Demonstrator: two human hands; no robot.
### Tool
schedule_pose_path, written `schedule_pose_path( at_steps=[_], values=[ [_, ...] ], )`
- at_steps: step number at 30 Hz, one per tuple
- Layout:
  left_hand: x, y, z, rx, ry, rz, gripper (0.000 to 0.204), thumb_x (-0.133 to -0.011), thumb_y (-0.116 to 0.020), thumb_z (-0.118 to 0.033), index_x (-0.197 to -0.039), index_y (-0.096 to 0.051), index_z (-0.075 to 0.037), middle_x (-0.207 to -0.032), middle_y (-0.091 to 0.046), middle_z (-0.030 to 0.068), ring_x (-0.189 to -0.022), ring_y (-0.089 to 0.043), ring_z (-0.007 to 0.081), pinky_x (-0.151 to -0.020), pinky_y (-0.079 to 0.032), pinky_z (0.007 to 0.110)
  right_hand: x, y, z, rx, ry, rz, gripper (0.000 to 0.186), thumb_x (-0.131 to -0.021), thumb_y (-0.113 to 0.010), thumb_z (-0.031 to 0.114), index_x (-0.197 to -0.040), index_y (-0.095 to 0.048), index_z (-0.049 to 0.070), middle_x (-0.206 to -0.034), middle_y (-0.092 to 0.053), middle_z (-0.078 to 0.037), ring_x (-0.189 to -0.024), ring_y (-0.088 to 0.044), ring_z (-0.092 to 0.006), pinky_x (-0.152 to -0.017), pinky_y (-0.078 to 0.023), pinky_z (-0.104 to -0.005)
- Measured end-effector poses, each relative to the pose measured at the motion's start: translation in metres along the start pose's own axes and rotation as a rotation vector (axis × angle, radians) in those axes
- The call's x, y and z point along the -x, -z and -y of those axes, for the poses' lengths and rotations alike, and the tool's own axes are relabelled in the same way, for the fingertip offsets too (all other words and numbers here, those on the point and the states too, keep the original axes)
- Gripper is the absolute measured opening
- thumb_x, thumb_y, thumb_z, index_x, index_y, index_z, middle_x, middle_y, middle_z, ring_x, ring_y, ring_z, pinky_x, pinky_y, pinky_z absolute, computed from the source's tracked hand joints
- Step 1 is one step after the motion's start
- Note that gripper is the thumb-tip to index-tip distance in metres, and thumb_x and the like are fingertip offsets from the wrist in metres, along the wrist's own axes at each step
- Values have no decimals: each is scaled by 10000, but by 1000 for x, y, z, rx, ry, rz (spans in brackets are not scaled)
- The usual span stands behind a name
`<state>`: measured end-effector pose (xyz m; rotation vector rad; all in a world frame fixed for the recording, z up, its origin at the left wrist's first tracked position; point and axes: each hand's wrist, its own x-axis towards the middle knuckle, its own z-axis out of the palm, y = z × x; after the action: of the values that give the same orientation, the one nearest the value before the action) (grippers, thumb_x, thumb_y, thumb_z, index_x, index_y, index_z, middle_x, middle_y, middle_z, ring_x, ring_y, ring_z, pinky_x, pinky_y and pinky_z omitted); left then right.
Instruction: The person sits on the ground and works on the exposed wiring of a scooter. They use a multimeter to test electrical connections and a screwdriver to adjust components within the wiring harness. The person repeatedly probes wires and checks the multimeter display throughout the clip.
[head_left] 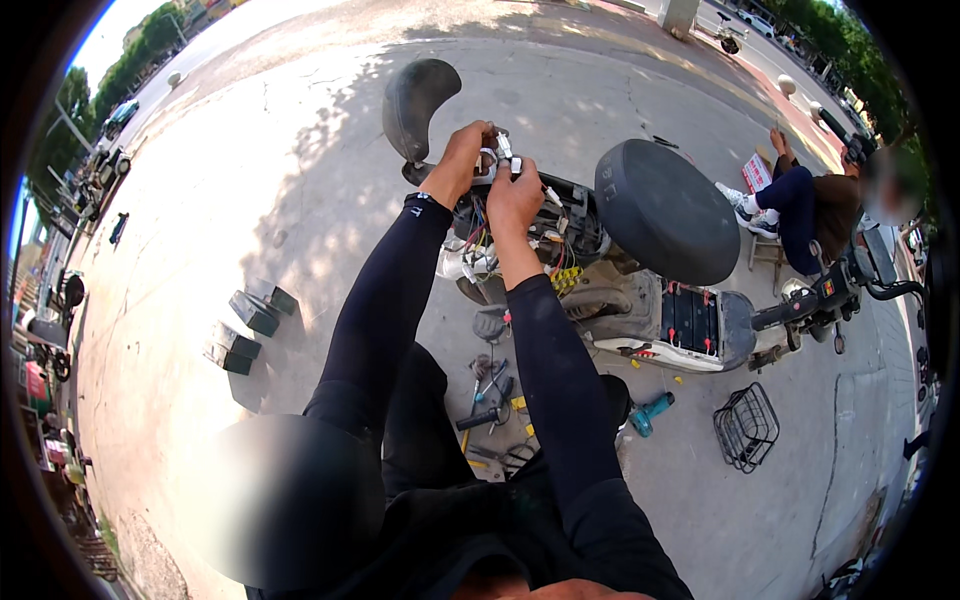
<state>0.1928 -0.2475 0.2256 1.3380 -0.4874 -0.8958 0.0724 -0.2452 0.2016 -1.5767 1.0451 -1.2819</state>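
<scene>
My left hand and my right hand are raised close together over the rear of an electric scooter. Both are closed, fingers pinched round a white wire connector. Below them, the scooter's opened tail shows a tangle of coloured wires and several loose white plugs. A yellow connector cluster hangs beside my right wrist. The black seat is tipped up to the right of my hands. Behind my left hand stands a black curved backrest.
Dark batteries sit in the scooter's floor, and grey block batteries stand on the pavement at left. Hand tools lie by my knees. A teal power drill and black wire basket are at right. Another person sits beyond the seat.
</scene>
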Motion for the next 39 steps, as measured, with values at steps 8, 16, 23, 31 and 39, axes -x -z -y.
schedule_pose_path(
  at_steps=[8, 16, 23, 31, 39],
  values=[
    [7, -2, 6, -26, -73, 116, 299, -933, -681, -357, -912, -692, -59, -779, -614, 3, -597, -528, 86, -513, -407, 240, -3, 9, 0, 146, -23, 46, 198, -878, -654, 194, -931, -687, 6, -800, -705, -192, -802, -690, -388, -741, -517, -464],
    [7, 0, 7, 56, 18, 205, 205, -940, -694, -294, -951, -653, -94, -849, -665, 18, -715, -624, 119, -703, -550, 264, -12, 15, -12, 161, 18, 62, 210, -879, -655, 208, -941, -690, 10, -785, -713, -171, -793, -701, -362, -742, -527, -450],
    [5, 1, 11, -61, 39, 169, 198, -926, -715, -303, -921, -643, -119, -843, -662, -13, -750, -640, 98, -691, -528, 253, -14, 28, -2, 278, 68, 201, 310, -903, -648, 302, -969, -685, 2, -860, -710, -219, -865, -686, -420, -778, -525, -510],
    [5, 0, 10, -44, 48, 149, 202, -912, -727, -287, -885, -639, -107, -790, -640, -11, -672, -604, 99, -608, -499, 264, -13, 25, 13, 572, 159, 217, 302, -925, -632, 291, -863, -682, 0, -828, -705, -234, -848, -700, -413, -747, -554, -495],
    [-11, -22, 13, -178, 57, -126, 174, -907, -708, -224, -864, -633, -73, -722, -607, -3, -611, -565, 137, -565, -466, 346, -22, 23, 2, 725, 346, 317, 361, -938, -588, 322, -835, -737, 10, -830, -704, -248, -815, -696, -434, -716, -555, -506]
  ],
)
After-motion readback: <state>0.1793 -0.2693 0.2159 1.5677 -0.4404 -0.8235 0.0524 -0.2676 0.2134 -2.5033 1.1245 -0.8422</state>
